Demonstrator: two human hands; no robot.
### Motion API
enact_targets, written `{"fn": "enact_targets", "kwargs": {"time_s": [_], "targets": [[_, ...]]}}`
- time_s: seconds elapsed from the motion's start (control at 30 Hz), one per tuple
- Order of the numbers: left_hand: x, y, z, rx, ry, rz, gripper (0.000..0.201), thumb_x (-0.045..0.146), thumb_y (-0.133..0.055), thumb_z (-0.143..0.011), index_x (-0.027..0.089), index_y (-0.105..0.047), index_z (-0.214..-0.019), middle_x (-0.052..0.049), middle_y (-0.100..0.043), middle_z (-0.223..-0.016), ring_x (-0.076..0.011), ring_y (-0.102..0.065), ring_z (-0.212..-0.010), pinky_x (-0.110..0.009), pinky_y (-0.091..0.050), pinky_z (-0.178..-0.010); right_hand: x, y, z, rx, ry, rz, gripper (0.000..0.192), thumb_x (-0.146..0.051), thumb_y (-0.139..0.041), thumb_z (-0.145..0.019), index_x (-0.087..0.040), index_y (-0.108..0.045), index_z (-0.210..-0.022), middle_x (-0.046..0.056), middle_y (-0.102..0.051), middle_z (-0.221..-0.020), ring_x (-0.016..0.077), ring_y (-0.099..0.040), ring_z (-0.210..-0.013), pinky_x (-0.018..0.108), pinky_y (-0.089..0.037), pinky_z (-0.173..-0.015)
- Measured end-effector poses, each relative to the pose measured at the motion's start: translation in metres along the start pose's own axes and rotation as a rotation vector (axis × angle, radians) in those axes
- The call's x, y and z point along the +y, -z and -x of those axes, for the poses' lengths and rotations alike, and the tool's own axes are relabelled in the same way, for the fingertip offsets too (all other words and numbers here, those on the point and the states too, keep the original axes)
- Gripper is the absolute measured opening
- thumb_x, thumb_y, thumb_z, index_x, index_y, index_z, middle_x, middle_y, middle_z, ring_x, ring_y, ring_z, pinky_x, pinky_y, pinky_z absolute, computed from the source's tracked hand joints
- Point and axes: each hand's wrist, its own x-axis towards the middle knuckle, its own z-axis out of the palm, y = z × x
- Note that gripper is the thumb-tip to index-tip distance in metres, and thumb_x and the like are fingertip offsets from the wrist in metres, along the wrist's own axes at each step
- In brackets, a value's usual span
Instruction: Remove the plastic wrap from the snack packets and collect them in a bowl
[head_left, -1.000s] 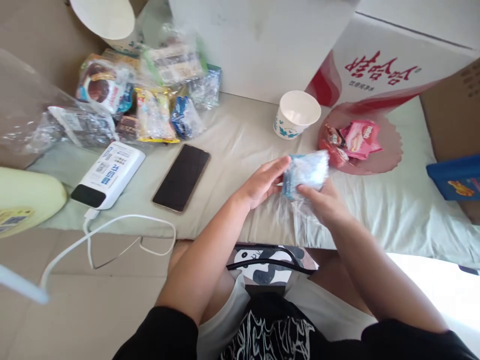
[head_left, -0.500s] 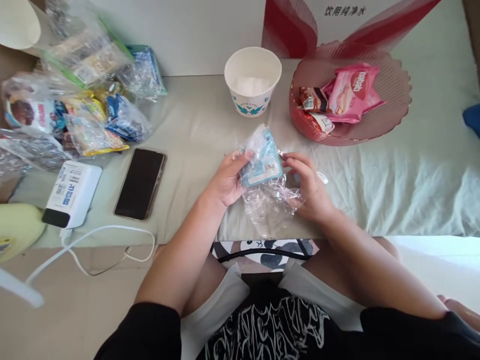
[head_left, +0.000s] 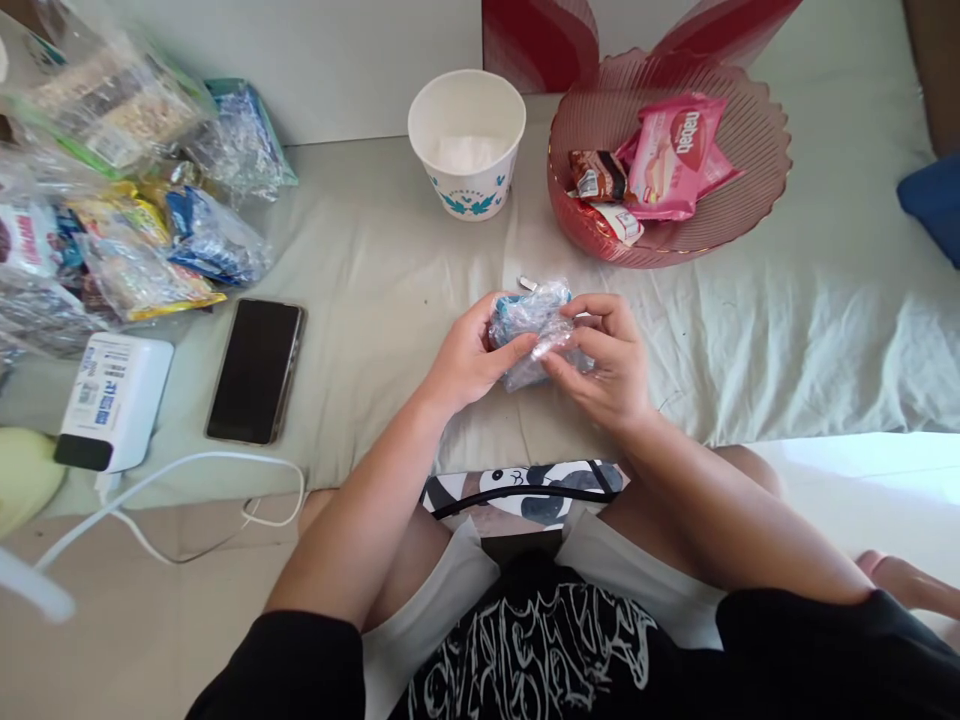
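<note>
Both hands hold a small clear plastic packet with blue contents [head_left: 531,318] just above the pale green sheet [head_left: 750,330]. My left hand [head_left: 466,358] grips its left side, thumb on top. My right hand [head_left: 604,355] pinches the crinkled plastic on its right side. Beyond the hands stand a white paper cup [head_left: 466,140] and a red ribbed plate [head_left: 757,150] with pink and brown wrapped snacks [head_left: 664,160].
A dark phone [head_left: 256,368] lies face up to the left, beside a white power bank [head_left: 112,400] with a white cable [head_left: 187,490]. Several bagged snacks [head_left: 142,200] are heaped at the far left. A panda-print bag [head_left: 525,490] sits between my knees.
The view has tilted down and shifted right. The packet went from spread out and upright to bunched small between both hands, which have closed in on it.
</note>
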Motion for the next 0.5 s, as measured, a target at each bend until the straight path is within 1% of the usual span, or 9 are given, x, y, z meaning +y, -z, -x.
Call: {"fn": "enact_targets", "kwargs": {"time_s": [0.1,0.17,0.23,0.3,0.33,0.4,0.43,0.5], "targets": [[0.0,0.002,0.0,-0.045,-0.002,-0.03,0.057,0.064,-0.086,-0.075,0.021,-0.068,-0.108,-0.003,-0.071,-0.095,-0.0189,-0.067,-0.084,-0.03,-0.055,-0.077,0.0,-0.005,-0.002,0.043,-0.074,0.029,0.019,-0.041,-0.076,-0.092,-0.024,-0.069,-0.091,0.009,-0.059,-0.118,0.0247,-0.064,-0.11,0.042,-0.059,-0.087],[0.001,0.003,0.0,-0.066,0.015,-0.039,0.055,0.064,-0.084,-0.077,0.021,-0.068,-0.108,-0.003,-0.071,-0.096,-0.0193,-0.066,-0.086,-0.03,-0.055,-0.078,0.001,-0.006,-0.003,0.066,-0.169,-0.031,0.034,-0.048,-0.082,-0.086,-0.025,-0.063,-0.103,0.01,-0.056,-0.126,0.026,-0.063,-0.115,0.042,-0.059,-0.089],[0.002,0.006,0.002,-0.095,0.043,-0.015,0.054,0.066,-0.082,-0.078,0.022,-0.068,-0.106,-0.003,-0.07,-0.095,-0.0194,-0.065,-0.086,-0.03,-0.054,-0.078,0.001,-0.007,-0.004,0.028,-0.305,-0.159,0.053,-0.052,-0.083,-0.084,-0.027,-0.054,-0.121,0.01,-0.058,-0.127,0.0237,-0.065,-0.107,0.039,-0.06,-0.083],[0.004,0.007,0.005,-0.148,0.07,0.056,0.057,0.072,-0.075,-0.081,0.022,-0.068,-0.106,-0.004,-0.07,-0.097,-0.0204,-0.065,-0.088,-0.031,-0.054,-0.079,0.001,-0.006,-0.006,-0.044,-0.429,-0.268,0.061,-0.049,-0.079,-0.087,-0.028,-0.047,-0.134,0.006,-0.063,-0.113,0.02,-0.065,-0.092,0.036,-0.058,-0.075],[0.005,0.007,0.006,-0.18,0.079,0.089,0.061,0.075,-0.075,-0.079,0.022,-0.068,-0.108,-0.005,-0.071,-0.1,-0.0212,-0.066,-0.091,-0.031,-0.054,-0.08,0.0,-0.006,-0.007,-0.067,-0.471,-0.288,0.06,-0.046,-0.078,-0.088,-0.028,-0.046,-0.136,0.004,-0.064,-0.105,0.0188,-0.064,-0.086,0.035,-0.057,-0.073],[0.006,0.006,0.007,-0.21,0.098,0.092,0.068,0.074,-0.082,-0.072,0.022,-0.067,-0.112,-0.005,-0.071,-0.103,-0.0214,-0.066,-0.092,-0.031,-0.054,-0.08,-0.003,-0.004,-0.009,-0.08,-0.519,-0.269,0.053,-0.038,-0.078,-0.085,-0.027,-0.053,-0.13,0.001,-0.064,-0.096,0.0176,-0.063,-0.081,0.035,-0.055,-0.075],[0.007,0.005,0.007,-0.196,0.105,0.059,0.067,0.07,-0.087,-0.069,0.022,-0.066,-0.111,-0.004,-0.07,-0.1,-0.02,-0.065,-0.088,-0.03,-0.053,-0.077,-0.005,-0.003,-0.011,-0.08,-0.532,-0.253,0.048,-0.036,-0.079,-0.083,-0.026,-0.057,-0.125,0.0,-0.064,-0.095,0.0171,-0.062,-0.08,0.034,-0.054,-0.075],[0.008,0.002,0.007,-0.126,0.111,-0.014,0.057,0.063,-0.09,-0.069,0.021,-0.066,-0.099,0.0,-0.065,-0.085,-0.0154,-0.06,-0.074,-0.027,-0.048,-0.066,-0.007,0.0,-0.013,-0.097,-0.557,-0.267,0.038,-0.036,-0.077,-0.082,-0.024,-0.062,-0.115,0.0,-0.066,-0.093,0.0161,-0.061,-0.078,0.033,-0.053,-0.074]]}}
